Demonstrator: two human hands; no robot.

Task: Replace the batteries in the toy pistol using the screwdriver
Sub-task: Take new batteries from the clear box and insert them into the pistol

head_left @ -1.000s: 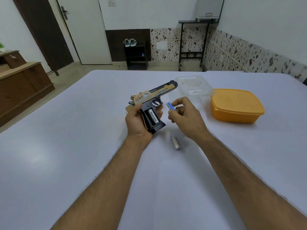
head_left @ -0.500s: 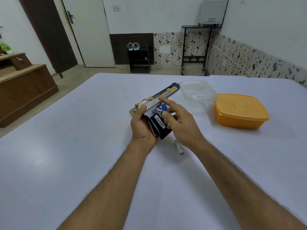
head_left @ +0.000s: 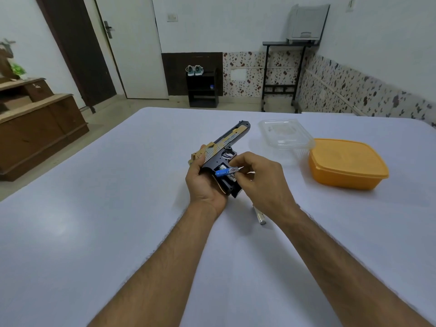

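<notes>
Toy pistol [head_left: 221, 156], black with tan and gold panels along its slide, is being held above the white table [head_left: 94, 232] near the middle of the view, its barrel pointing away and to the right toward the far edge. The left hand [head_left: 204, 185] is wrapping around the rear of the frame and the grip from the left side, fingers curled behind it and thumb lying along the near face. The grip's side is showing an opened battery bay, with a white-labelled cell sitting inside it. The right hand [head_left: 262, 182] is pinching a blue battery [head_left: 226, 171] between thumb and fingertips, holding it roughly level, and pressing its left end against the opening of the bay, just over the white-labelled cell. A silver battery [head_left: 259, 217] is lying loose on the table just below the two hands, partly hidden under the right wrist. To the right and a little farther off, a clear plastic container [head_left: 286, 135] is sitting on the table, and an orange lidded box [head_left: 346, 164] is sitting just beside it, nearer the right edge. Beyond the table, a dark shoe rack [head_left: 203, 90] with a pair of sneakers on top is standing against the back wall, and a wooden cabinet [head_left: 40, 128] is standing at the left.
</notes>
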